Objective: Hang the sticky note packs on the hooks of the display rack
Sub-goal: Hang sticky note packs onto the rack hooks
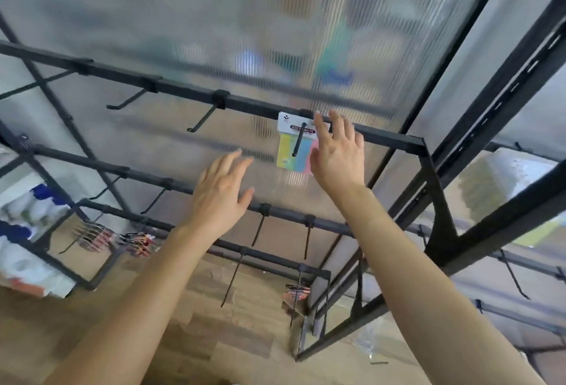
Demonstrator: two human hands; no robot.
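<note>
At the far left, blurred white and blue packages (24, 225) sit in a neighbouring frame. Beside them, small dark and red packs (137, 242) hang low on the display rack (183, 88). The rack is made of black bars in front of a ribbed, half-clear panel (153, 16). From its top bar two black hooks (205, 118) point out toward the camera.

The left grip (220, 191) is released, with the fingers straight and a little spread. It is raised in front of the panel, holds nothing, and is apart from the pack.

To its right, the sticky note pack (291, 147) hangs on the hook (298, 139) under the top bar. It has a white header card and yellow, green and blue strips.

The right grip (337, 154) is also released, fingers straight and pointing up. It lies over the right edge of the pack and hides the pink part. I cannot tell if it touches the pack.

Lower right, one dark pack (295, 292) hangs above the wooden floor (76, 323).
</note>
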